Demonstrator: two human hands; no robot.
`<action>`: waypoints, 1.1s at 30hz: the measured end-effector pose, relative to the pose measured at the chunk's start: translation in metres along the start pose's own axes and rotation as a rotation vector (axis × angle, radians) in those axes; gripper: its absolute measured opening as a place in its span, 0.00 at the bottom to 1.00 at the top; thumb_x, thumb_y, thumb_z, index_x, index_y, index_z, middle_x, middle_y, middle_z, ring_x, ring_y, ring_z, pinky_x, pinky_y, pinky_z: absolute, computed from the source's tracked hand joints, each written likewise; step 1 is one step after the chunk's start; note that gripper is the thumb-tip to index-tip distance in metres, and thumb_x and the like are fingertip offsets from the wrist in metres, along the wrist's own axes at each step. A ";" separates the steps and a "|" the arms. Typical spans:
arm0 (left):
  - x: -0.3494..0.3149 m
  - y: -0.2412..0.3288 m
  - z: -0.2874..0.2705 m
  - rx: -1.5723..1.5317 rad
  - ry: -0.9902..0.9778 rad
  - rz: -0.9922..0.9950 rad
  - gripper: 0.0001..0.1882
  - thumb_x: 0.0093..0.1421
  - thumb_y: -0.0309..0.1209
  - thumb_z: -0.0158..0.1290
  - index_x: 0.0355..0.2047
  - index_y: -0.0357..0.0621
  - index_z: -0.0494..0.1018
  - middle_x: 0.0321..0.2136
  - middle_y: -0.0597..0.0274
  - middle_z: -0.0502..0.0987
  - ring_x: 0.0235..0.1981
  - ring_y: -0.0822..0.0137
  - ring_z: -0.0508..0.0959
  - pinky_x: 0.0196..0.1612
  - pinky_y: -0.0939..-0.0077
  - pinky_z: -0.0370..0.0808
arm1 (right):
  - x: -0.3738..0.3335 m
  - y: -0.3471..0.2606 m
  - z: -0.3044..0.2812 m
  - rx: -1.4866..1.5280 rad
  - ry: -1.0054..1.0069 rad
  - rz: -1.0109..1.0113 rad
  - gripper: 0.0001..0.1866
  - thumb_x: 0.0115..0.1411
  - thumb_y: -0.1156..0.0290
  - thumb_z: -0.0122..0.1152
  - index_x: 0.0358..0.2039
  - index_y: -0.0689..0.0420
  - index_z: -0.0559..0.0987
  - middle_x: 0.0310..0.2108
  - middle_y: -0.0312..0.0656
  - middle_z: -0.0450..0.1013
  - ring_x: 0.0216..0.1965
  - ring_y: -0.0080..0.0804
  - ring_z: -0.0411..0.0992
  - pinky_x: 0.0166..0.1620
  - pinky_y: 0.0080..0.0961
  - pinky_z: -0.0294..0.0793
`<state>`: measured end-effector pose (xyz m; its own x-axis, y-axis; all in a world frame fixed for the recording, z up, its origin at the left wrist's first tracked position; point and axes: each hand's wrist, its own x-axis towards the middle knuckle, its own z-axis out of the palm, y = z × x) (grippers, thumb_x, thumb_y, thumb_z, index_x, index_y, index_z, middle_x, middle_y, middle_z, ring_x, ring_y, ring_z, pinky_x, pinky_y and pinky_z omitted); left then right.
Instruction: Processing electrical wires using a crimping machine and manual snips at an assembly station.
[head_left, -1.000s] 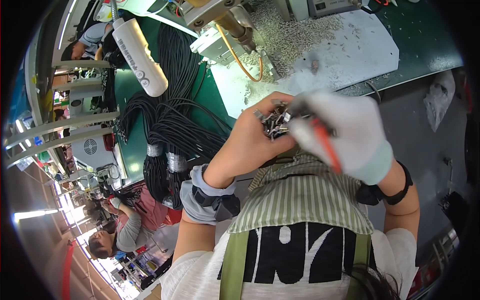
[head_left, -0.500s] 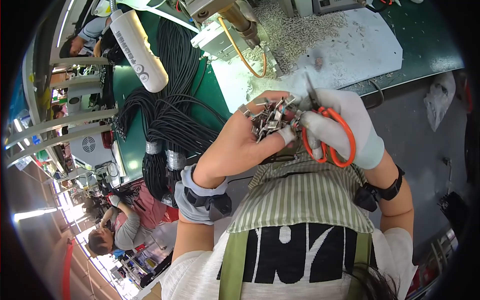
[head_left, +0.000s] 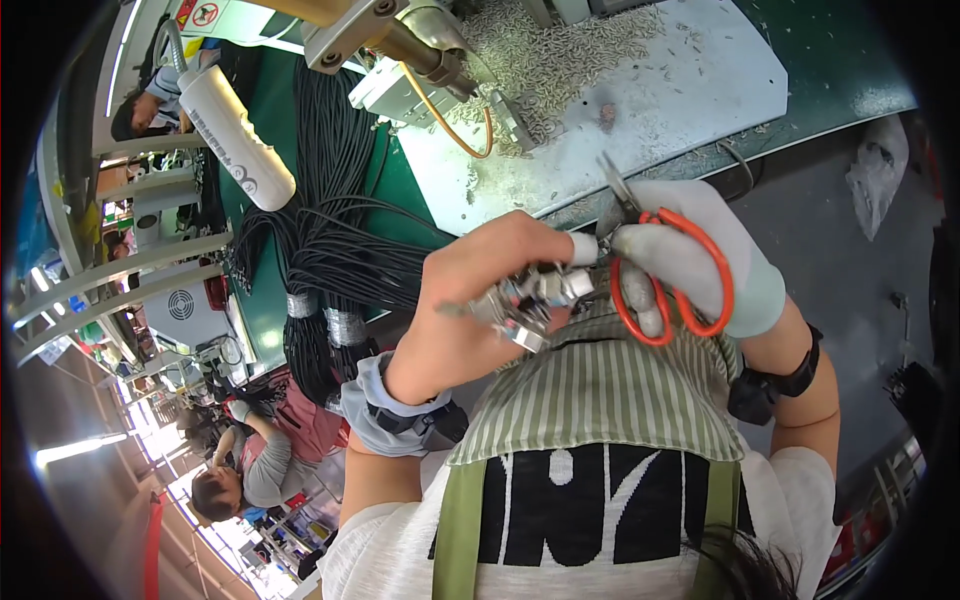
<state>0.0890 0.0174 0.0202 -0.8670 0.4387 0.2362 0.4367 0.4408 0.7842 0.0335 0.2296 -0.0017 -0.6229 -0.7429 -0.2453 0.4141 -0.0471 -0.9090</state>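
My left hand, mostly bare with a white cover on a fingertip, is curled around a bunch of small silvery metal connectors. They stick out between its fingers and are partly blurred. In my right hand, which wears a whitish glove, is a pair of scissors with orange-red handles. Their blades point up and away from me. The covered left fingertip meets the right fingertips near the scissors' pivot; whatever small thing is between them cannot be made out.
A pale board strewn with small metal pieces lies on the green bench. A machine head stands over it. Bundled black cables and a white lamp are at left. A co-worker sits at lower left.
My left hand has turned and shifted slightly left, the connectors now lower in its palm. My right hand and the scissors have moved slightly right. The bench has shifted left in view.
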 end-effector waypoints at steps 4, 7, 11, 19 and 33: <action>0.003 0.017 0.007 -0.553 0.237 -0.654 0.11 0.53 0.17 0.53 0.38 0.35 0.70 0.28 0.56 0.77 0.27 0.72 0.76 0.29 0.80 0.73 | 0.001 -0.004 0.009 -0.373 0.210 -0.217 0.05 0.51 0.75 0.53 0.27 0.64 0.74 0.12 0.37 0.67 0.13 0.23 0.67 0.20 0.20 0.67; 0.001 0.009 -0.005 -0.715 0.018 -0.728 0.09 0.55 0.16 0.52 0.37 0.35 0.70 0.28 0.54 0.77 0.25 0.70 0.77 0.28 0.79 0.74 | 0.004 0.002 0.004 -0.711 0.210 -0.640 0.05 0.49 0.76 0.54 0.26 0.64 0.75 0.12 0.39 0.65 0.12 0.23 0.67 0.19 0.22 0.66; -0.004 0.008 0.011 -0.567 0.195 -0.420 0.08 0.55 0.16 0.51 0.36 0.34 0.69 0.27 0.53 0.77 0.24 0.70 0.77 0.27 0.78 0.74 | 0.001 -0.007 0.001 -0.646 0.192 -0.437 0.06 0.50 0.73 0.59 0.28 0.61 0.74 0.17 0.45 0.68 0.16 0.33 0.69 0.22 0.22 0.69; 0.003 0.017 0.007 -0.780 0.237 -0.631 0.13 0.52 0.15 0.51 0.40 0.34 0.70 0.31 0.64 0.75 0.29 0.77 0.75 0.32 0.83 0.72 | 0.005 -0.001 0.015 -0.611 0.221 -0.485 0.08 0.49 0.71 0.61 0.30 0.58 0.75 0.17 0.43 0.67 0.18 0.40 0.68 0.24 0.25 0.70; 0.008 0.004 0.022 -0.345 0.357 -0.524 0.10 0.48 0.15 0.55 0.31 0.35 0.70 0.24 0.72 0.72 0.25 0.84 0.68 0.27 0.88 0.64 | -0.006 0.006 0.022 -1.545 0.425 -0.437 0.11 0.45 0.72 0.64 0.31 0.56 0.76 0.23 0.41 0.72 0.26 0.37 0.72 0.31 0.30 0.73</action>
<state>0.0888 0.0397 0.0123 -0.9931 -0.0707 -0.0934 -0.1072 0.2254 0.9684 0.0544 0.2192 0.0014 -0.7393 -0.6175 0.2685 -0.6731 0.6665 -0.3206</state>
